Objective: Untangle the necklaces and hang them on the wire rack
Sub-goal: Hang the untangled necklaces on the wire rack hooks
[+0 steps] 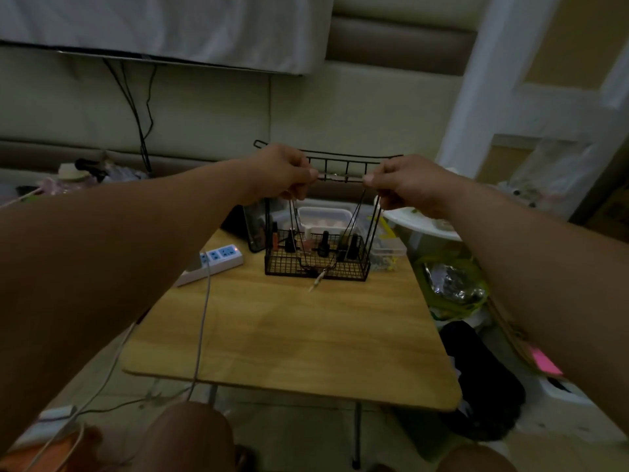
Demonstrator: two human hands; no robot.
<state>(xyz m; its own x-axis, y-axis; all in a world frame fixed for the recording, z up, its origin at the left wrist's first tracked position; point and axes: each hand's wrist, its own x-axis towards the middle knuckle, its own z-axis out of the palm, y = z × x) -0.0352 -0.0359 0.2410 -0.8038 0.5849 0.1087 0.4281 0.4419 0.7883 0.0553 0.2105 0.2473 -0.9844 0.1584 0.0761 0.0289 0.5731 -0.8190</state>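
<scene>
A black wire rack (343,162) stands at the far edge of the wooden table (289,335), with a top rail and a basket base (316,267). My left hand (282,172) and my right hand (405,183) are both raised to the top rail, each pinching one end of a dark cord necklace (296,229). The cord runs down from both hands in a V. Its light pendant (318,279) dangles in front of the basket, just above the table.
Several dark nail-polish bottles (323,245) stand inside the basket. A white power strip (218,258) with a cable lies left of the rack. A plastic box (323,218) sits behind it. Bags and clutter (456,287) fill the floor to the right.
</scene>
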